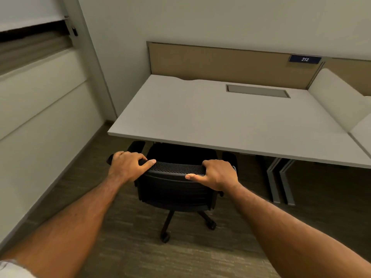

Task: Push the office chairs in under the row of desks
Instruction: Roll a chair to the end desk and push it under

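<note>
Gripping the chair (176, 189) backrest top edge: left hand (128, 167) and right hand (217, 174) wrapped around opposite ends, so the push likely stays straight on the casters. Beyond the grip, seat is partly under the desk (200, 121). Further out, shut cable tray (258, 90); contents hidden.

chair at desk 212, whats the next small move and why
Probably a short push straight forward. Both the left hand and the right hand grip the top of the chair backrest, the seat is only partly under the desk edge, and the base and castors sit out on the floor.
</note>
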Tool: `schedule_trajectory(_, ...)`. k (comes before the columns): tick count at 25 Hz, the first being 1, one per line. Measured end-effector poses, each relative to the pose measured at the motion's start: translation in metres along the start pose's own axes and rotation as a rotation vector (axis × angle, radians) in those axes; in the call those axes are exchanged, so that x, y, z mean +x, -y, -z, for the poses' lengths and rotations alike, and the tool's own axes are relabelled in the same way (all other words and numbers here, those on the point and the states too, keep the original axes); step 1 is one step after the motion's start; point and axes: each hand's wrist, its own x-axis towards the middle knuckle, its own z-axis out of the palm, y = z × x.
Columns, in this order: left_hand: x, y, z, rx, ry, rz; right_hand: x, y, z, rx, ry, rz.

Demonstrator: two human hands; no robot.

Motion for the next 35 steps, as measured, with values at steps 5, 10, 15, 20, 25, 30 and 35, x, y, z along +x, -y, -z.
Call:
schedule_trajectory(5, 0.013, 0.017, 0.001, -0.008, 0.015, -0.057, 0.006, 0.011, 0.001, -0.013, -0.016, -0.025)
schedule_trajectory(10, 0.022, 0.015, 0.003, -0.028, 0.032, -0.088, 0.004, 0.010, 0.007, 0.002, -0.041, -0.083)
schedule_trajectory(15, 0.038, 0.003, 0.008, -0.017, 0.092, -0.212, -0.014, -0.003, 0.016, 0.047, -0.046, -0.167)
schedule_trajectory(20, 0.045, -0.080, 0.004, -0.088, 0.105, -0.407, -0.069, -0.041, 0.018, 0.037, -0.046, -0.287)
schedule_trajectory(25, 0.026, -0.216, -0.010, 0.032, 0.112, -0.691, -0.161, -0.102, 0.013, 0.026, 0.003, -0.478)
schedule_trajectory(30, -0.023, -0.346, -0.048, 0.140, 0.146, -0.862, -0.284, -0.174, 0.005, 0.037, 0.004, -0.645)
schedule_trajectory(35, -0.082, -0.473, -0.102, 0.235, 0.250, -0.997, -0.437, -0.253, -0.005, 0.048, 0.006, -0.833)
